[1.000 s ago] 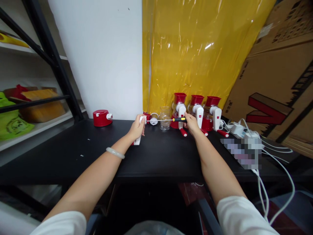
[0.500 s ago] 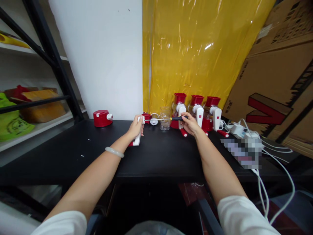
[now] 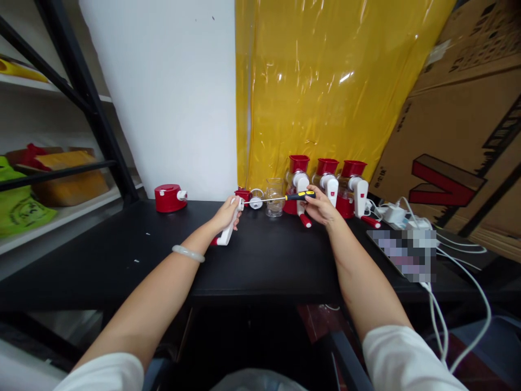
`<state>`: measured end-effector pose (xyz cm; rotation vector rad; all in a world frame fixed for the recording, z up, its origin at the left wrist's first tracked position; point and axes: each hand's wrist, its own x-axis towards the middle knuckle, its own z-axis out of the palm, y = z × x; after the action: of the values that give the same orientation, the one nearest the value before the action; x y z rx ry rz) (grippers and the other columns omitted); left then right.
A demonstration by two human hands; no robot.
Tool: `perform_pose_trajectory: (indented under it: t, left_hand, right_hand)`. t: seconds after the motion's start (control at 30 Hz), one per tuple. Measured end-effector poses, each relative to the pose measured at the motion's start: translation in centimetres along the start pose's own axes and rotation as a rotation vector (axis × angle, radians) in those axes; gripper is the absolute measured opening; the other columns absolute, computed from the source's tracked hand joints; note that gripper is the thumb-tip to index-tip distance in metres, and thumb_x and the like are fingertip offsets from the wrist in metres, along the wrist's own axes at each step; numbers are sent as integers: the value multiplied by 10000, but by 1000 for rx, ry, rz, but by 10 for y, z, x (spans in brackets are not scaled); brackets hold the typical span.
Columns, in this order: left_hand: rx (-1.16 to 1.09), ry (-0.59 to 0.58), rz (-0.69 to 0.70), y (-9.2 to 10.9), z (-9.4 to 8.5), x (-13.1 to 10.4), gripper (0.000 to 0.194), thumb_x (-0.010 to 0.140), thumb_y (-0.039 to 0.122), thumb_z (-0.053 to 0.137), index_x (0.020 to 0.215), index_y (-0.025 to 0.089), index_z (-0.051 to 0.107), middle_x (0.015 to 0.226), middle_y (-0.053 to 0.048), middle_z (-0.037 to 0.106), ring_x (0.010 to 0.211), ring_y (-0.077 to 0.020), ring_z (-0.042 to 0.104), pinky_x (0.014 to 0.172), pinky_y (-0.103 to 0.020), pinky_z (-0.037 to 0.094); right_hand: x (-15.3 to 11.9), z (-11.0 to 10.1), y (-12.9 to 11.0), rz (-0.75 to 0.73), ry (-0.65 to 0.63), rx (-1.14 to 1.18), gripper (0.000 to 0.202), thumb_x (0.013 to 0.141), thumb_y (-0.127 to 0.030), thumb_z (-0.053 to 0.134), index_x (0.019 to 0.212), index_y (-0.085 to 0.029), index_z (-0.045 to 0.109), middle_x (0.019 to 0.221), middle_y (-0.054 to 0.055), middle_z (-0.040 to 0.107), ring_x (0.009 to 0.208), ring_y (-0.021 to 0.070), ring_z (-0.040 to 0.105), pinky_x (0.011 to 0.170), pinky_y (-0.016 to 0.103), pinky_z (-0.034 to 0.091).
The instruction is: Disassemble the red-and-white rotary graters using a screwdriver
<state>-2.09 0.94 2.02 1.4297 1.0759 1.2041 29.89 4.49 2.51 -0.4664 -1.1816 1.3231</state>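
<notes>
My left hand [image 3: 226, 215] is closed round a white crank handle [image 3: 226, 234] with a red knob, held tilted above the black table. In my right hand [image 3: 321, 206] is a screwdriver [image 3: 300, 195] with a black and yellow grip. Its shaft runs level to the left, and the tip meets the white end of the crank handle; the exact contact is too small to make out. Behind the shaft stand a clear plastic cup [image 3: 275, 205], a white ring-shaped part [image 3: 256, 200] and a small red part [image 3: 243, 194].
Three red and white hand-crank graters, one being the rightmost grater [image 3: 353, 190], stand at the back right. A red round base [image 3: 167, 199] sits at the back left. White cables [image 3: 464, 260] and a blurred flat device [image 3: 402, 255] lie right. A large cardboard box [image 3: 456, 136] leans behind.
The screwdriver's grip has turned, with more yellow showing now. The crank handle in my left hand has tilted slightly, and its white end has shifted a little right.
</notes>
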Motion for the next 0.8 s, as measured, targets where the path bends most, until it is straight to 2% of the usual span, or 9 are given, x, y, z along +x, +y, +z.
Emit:
perform_pose_trajectory:
  t: [0.1, 0.2, 0.3, 0.37, 0.43, 0.53, 0.7, 0.8]
  left_hand:
    - [29, -49, -4, -4, 1, 1, 315, 969, 552, 405, 953, 238, 403, 575, 90, 442, 330, -70, 403, 318, -172, 393]
    - [67, -28, 18, -9, 1, 2, 291, 977, 533, 401, 994, 243, 417, 582, 90, 442, 338, -70, 410, 327, -170, 399]
    - [131, 36, 77, -12, 2, 3, 273, 979, 508, 409, 1062, 250, 436, 595, 89, 444, 352, -73, 426, 340, -173, 410]
    - [183, 81, 138, -12, 2, 2, 282, 978, 495, 415, 1115, 251, 449, 611, 84, 449, 365, -76, 440, 347, -178, 419]
    - [217, 122, 191, -10, 2, 1, 296, 980, 482, 411, 1154, 246, 452, 624, 80, 452, 377, -80, 450, 353, -185, 427]
    - [212, 156, 224, -7, 3, -1, 301, 985, 464, 397, 1176, 238, 447, 640, 74, 460, 392, -82, 459, 362, -191, 438]
    - [151, 155, 206, -7, 1, 1, 287, 986, 462, 382, 1164, 244, 438, 645, 75, 460, 387, -79, 447, 350, -187, 431]
    - [103, 161, 196, -10, -2, 5, 301, 976, 497, 393, 1149, 254, 434, 640, 79, 469, 384, -72, 447, 356, -175, 427]
  right_hand:
    - [0, 1, -3, -10, 13, 14, 473, 544, -138, 818, 926, -283, 581, 824, -50, 623, 784, 120, 593, 719, 261, 470]
    - [3, 2, -1, -34, 53, 0, 394, 564, -188, 788, 892, -274, 589, 818, -44, 630, 796, 128, 604, 709, 260, 486]
    - [8, 3, 3, -24, 156, -117, 283, 691, -441, 734, 819, -244, 575, 734, -14, 606, 678, 146, 588, 581, 268, 470]
    - [10, 4, 6, -2, 254, -298, 410, 765, -632, 629, 774, -228, 559, 612, -6, 557, 525, 143, 522, 473, 272, 405]
    - [10, 4, 8, -4, 313, -509, 511, 777, -728, 567, 728, -220, 545, 504, -14, 497, 425, 132, 437, 417, 274, 334]
    - [8, 2, 12, -50, 295, -639, 528, 760, -735, 596, 676, -220, 515, 454, -30, 448, 404, 115, 380, 404, 266, 286]
    - [11, 0, 18, -64, 231, -489, 522, 678, -700, 704, 700, -222, 494, 527, -57, 427, 450, 90, 383, 415, 240, 273]
    - [13, 0, 20, -43, 183, -396, 524, 619, -677, 760, 745, -216, 545, 574, -58, 453, 476, 79, 389, 427, 228, 279]
